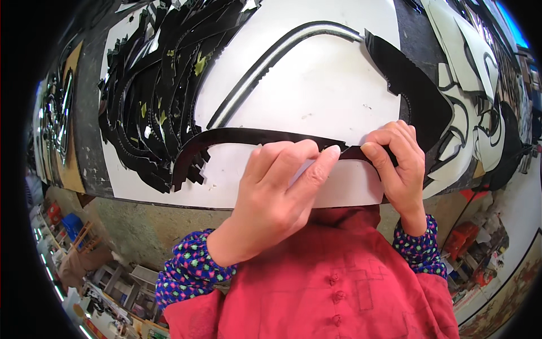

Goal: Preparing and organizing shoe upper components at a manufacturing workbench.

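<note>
At the near edge of the table, my left hand is closed, thumb and fingers pinching the right end of a long black curved strip. Close beside it, my right hand grips the narrow end of a wider black curved piece with notched edges. The two ends meet or overlap between my hands; I cannot tell whether they are joined. Beyond them a bent black strip with a pale middle band lies on the white sheet, its far end near the wider piece's tip.
A heap of black notched strips with yellow-green bits covers the left of the sheet. White cut pieces with black edging are piled at the right. More dark strips lie at the far left. A blue item stands on the floor.
</note>
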### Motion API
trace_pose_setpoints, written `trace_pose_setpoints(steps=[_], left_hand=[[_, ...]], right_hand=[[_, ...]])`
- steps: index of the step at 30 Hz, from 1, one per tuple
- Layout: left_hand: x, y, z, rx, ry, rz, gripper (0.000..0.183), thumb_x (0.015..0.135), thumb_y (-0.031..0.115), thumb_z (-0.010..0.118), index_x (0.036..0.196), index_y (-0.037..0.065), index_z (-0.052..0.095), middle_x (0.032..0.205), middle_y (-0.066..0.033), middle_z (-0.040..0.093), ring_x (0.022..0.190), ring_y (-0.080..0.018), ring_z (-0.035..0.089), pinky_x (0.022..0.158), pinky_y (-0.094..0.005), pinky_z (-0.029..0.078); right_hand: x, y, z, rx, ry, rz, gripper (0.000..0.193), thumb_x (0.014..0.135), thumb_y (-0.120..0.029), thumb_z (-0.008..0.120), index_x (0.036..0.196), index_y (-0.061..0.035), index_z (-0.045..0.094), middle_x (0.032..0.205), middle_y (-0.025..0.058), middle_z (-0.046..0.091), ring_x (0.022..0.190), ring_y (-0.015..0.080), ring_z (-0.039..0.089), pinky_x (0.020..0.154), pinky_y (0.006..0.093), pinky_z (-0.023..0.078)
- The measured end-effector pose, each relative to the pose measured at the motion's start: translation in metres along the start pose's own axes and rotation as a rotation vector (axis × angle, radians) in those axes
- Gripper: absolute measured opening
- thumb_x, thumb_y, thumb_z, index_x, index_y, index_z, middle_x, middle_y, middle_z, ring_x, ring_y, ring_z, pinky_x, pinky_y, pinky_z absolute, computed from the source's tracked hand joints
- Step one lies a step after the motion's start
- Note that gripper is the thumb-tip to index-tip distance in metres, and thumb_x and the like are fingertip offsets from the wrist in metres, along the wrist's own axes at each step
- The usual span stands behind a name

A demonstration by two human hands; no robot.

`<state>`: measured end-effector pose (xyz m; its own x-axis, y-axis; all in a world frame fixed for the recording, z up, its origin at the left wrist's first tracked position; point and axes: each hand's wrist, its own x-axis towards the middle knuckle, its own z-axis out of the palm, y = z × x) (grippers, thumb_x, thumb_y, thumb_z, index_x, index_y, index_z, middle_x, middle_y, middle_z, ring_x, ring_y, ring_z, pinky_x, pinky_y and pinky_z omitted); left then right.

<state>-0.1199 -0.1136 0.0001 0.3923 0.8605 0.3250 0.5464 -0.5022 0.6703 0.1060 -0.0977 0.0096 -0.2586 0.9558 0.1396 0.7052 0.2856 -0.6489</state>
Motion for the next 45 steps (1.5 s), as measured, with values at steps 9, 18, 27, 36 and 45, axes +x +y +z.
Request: trace_pose_setpoints(steps=[9,18,27,36,45], left_hand=[[0.007,0.018,0.020,-0.188,0.157,-0.133,0.034,0.081,-0.002,0.080,0.113,0.002,0.073,0.095,-0.0095,0.066,0.079,-0.0205,0.064,0.063,-0.0297,0.052],[0.014,0.034,0.011,-0.678,-0.012,-0.590,0.021,0.090,-0.001,0.075,0.110,0.001,0.070,0.090,0.0001,0.064,0.075,-0.0031,0.055,0.063,-0.0189,0.048],[0.017,0.041,0.015,-0.861,-0.034,-0.731,0.019,0.093,0.001,0.073,0.112,0.001,0.069,0.090,0.0027,0.063,0.071,-0.0001,0.051,0.060,-0.0158,0.045],[0.016,0.046,0.015,-1.013,-0.088,-0.867,0.023,0.095,0.003,0.071,0.117,0.000,0.065,0.091,0.0003,0.065,0.066,0.0001,0.052,0.052,-0.0167,0.040],[0.007,0.048,0.013,-0.902,0.044,-0.667,0.033,0.093,-0.004,0.070,0.124,0.001,0.062,0.102,-0.0035,0.064,0.068,-0.0004,0.053,0.055,-0.0160,0.043]], right_hand=[[-0.001,0.003,-0.005,0.042,0.017,-0.024,0.014,0.090,-0.014,0.072,0.084,-0.0040,0.065,0.077,0.0045,0.060,0.074,0.0212,0.054,0.072,0.0332,0.037],[-0.002,0.005,-0.005,0.116,0.102,-0.055,0.013,0.085,-0.013,0.078,0.084,-0.0054,0.068,0.077,0.0037,0.064,0.071,0.0213,0.057,0.071,0.0333,0.038],[-0.004,0.010,-0.008,0.209,0.119,-0.068,0.012,0.085,-0.010,0.077,0.085,-0.0036,0.067,0.077,0.0054,0.064,0.070,0.0218,0.057,0.070,0.0333,0.040],[-0.010,0.011,-0.008,0.341,0.151,-0.022,0.010,0.087,-0.007,0.075,0.086,-0.0028,0.065,0.077,0.0054,0.063,0.070,0.0213,0.055,0.069,0.0329,0.040],[-0.010,0.011,-0.007,0.302,0.131,-0.042,0.011,0.087,-0.007,0.075,0.085,-0.0028,0.065,0.078,0.0057,0.064,0.069,0.0213,0.056,0.068,0.0328,0.040]])
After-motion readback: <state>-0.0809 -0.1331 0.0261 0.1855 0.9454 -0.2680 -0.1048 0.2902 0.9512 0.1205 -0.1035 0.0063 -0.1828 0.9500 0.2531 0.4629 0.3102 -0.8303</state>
